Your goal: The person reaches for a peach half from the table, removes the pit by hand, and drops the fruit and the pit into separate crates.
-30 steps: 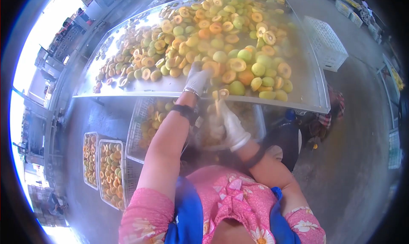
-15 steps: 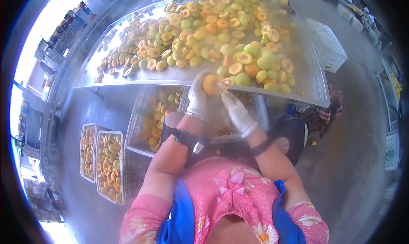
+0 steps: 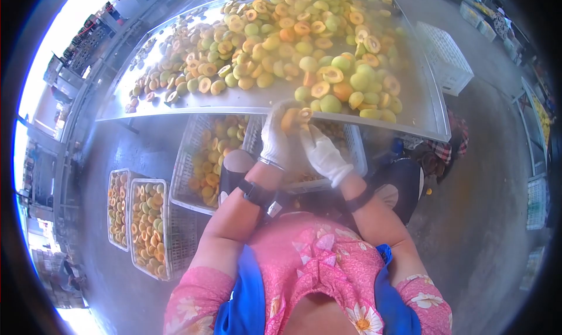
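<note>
My left hand (image 3: 274,135), in a white glove, is wrapped round an orange peach (image 3: 288,121) just in front of the metal table's near edge. A peach half (image 3: 305,117) with its cut face showing sits against that fruit, above my right fingertips. My right hand (image 3: 325,155), also gloved in white, has its fingers pressed together at the fruit. Whatever is between those fingers is blurred and hidden. Beyond both hands, a heap of peach halves (image 3: 257,48), green to orange, covers much of the metal table (image 3: 193,112).
Below the table edge stand a crate of peach halves (image 3: 186,177) on the left and another crate (image 3: 358,150) under my hands. Two more filled crates (image 3: 168,235) (image 3: 109,209) rest on the floor at left. A white crate (image 3: 448,63) stands right of the table.
Both hands have drawn slightly down and closer together with the peach. The peach half has shifted left against the fruit, and the whole view has moved a little.
</note>
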The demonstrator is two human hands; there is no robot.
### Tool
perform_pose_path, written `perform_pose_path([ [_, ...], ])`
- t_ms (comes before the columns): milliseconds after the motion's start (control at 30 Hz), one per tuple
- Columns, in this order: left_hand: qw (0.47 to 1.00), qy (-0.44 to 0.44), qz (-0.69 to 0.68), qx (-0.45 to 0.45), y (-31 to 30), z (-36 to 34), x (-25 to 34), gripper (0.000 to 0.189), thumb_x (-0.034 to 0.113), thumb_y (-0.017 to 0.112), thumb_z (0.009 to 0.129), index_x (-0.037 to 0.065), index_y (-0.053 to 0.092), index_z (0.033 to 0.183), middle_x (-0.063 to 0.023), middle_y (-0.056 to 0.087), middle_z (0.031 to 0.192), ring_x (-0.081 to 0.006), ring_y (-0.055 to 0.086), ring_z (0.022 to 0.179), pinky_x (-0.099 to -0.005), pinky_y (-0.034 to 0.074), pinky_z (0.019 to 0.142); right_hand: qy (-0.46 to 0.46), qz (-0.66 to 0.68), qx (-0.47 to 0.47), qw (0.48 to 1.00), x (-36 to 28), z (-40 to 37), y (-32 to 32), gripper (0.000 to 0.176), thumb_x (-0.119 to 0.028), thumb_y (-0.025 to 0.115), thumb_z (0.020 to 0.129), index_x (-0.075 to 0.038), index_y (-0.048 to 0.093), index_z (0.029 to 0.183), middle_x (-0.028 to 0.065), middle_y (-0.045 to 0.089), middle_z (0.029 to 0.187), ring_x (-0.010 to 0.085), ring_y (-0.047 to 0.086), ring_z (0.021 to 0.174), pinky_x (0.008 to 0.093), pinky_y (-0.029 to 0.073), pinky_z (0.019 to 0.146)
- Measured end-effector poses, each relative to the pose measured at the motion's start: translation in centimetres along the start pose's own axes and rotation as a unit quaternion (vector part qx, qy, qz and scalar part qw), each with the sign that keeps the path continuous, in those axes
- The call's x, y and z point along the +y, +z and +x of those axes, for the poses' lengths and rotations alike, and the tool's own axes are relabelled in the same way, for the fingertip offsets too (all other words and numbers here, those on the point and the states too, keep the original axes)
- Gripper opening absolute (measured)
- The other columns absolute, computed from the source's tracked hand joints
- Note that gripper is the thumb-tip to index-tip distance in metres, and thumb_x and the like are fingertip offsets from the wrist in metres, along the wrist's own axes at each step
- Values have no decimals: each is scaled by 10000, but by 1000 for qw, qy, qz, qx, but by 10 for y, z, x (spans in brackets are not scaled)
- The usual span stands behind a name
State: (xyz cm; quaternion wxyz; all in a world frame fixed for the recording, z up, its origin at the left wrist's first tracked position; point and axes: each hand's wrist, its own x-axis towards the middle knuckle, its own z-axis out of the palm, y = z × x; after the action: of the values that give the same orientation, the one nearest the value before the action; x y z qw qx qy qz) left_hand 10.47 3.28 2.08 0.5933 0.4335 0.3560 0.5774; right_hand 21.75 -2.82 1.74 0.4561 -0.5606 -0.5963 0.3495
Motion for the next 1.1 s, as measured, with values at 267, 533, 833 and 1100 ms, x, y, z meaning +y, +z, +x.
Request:
perform_pose_path([
  [267,986,-120,-87,75,7,7,17,428,425,524,995,12,617,1055,-128,662,937,-238,649,815,-345,546,732,5,92,-44,995,9,-2,8,475,-428,453,1025,-16,586,1220,225,668,1073,401,615,1011,427,468,889],
  [533,994,-55,90,2,0,6,26,486,461,514,992,-5,642,932,-154,675,837,-258,653,722,-355,553,688,104,221,-145,959,21,-2,5,529,-502,466,1012,-75,561,1309,38,617,827,127,563,674,291,477,622],
  [833,950,-13,291,-111,-11,13,21,421,330,501,1001,-24,681,864,-146,708,831,-205,667,708,-313,545,681,116,264,-138,948,29,-9,19,417,-573,453,993,-170,545,939,-64,414,595,64,305,397,242,238,361],
  [1100,971,-88,147,-169,-32,16,31,407,339,505,1003,-14,669,887,-150,714,871,-200,667,724,-318,542,679,273,515,-341,738,6,-6,4,445,-577,466,987,-138,532,961,-75,371,590,22,239,365,204,188,335],
])
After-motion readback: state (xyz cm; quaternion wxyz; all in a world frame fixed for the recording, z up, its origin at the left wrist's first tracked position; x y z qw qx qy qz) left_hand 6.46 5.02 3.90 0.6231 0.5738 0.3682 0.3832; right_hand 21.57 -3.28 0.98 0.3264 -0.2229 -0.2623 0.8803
